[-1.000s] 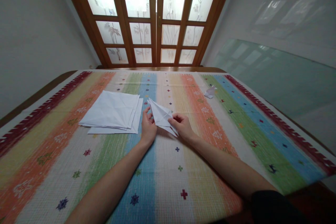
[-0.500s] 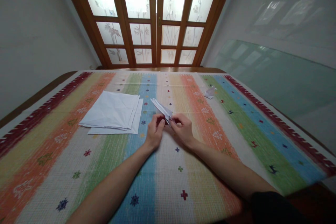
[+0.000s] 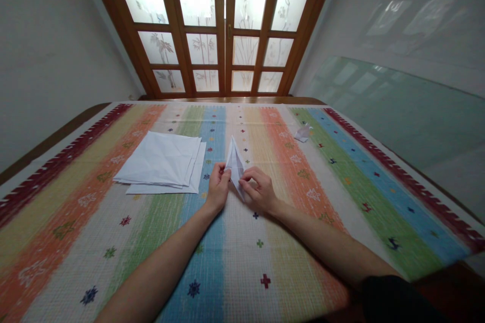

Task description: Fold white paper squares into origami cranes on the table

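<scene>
Between my hands is a piece of folded white paper (image 3: 235, 161), narrow and pointed at its far end, with a crease down its length. My left hand (image 3: 219, 184) pinches its left edge between thumb and fingers. On the other side my right hand (image 3: 259, 189) has its fingers closed at the paper's right edge, near the lower end. The fingers hide part of the lower paper. A stack of white paper sheets (image 3: 162, 159) lies to the left of my left hand. Farther off to the right stands a small folded paper piece (image 3: 302, 133).
A striped, patterned tablecloth (image 3: 151, 262) covers the table. Beyond the far table edge (image 3: 265, 100) are wooden doors (image 3: 226, 60) with frosted panes. A pale glass panel (image 3: 397, 111) leans along the right wall.
The folded paper has turned from slanting left to pointing away from me, and its faces show wider. My right hand has shifted slightly down the paper's right edge.
</scene>
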`<state>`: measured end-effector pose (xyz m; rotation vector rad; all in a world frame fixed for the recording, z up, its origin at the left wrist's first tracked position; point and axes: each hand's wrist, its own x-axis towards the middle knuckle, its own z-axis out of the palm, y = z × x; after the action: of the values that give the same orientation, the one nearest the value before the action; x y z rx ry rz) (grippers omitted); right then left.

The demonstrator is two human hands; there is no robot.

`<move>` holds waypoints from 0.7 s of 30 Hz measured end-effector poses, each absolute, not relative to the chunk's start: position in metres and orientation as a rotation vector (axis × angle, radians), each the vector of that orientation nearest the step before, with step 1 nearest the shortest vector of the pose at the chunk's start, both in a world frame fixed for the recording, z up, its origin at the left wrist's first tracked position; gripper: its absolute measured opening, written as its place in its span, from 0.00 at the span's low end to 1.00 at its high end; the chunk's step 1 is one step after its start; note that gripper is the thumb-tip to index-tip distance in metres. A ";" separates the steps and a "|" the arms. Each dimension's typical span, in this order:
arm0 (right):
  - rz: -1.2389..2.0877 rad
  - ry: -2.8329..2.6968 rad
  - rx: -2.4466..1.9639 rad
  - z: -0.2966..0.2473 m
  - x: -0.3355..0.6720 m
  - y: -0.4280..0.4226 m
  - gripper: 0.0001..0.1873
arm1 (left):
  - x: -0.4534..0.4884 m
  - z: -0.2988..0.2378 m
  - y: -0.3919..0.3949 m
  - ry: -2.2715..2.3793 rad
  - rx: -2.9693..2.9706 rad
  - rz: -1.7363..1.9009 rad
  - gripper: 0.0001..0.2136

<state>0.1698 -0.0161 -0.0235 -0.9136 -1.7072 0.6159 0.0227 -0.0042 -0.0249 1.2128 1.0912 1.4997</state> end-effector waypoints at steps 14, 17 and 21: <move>1.358 -1.102 -0.938 -0.030 0.175 0.008 0.23 | 0.026 -0.024 -0.007 0.897 0.984 1.313 0.08; 1.526 -1.075 -0.912 -0.028 0.176 0.007 0.24 | 0.024 -0.025 -0.005 0.921 0.998 1.325 0.09; 1.565 -1.002 -0.848 -0.025 0.178 0.006 0.25 | 0.022 -0.024 -0.003 0.902 0.979 1.327 0.12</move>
<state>0.1776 0.0058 -0.0250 -0.8480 -1.0021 1.5652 0.0224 -0.0031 -0.0238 0.9785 0.9022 1.3272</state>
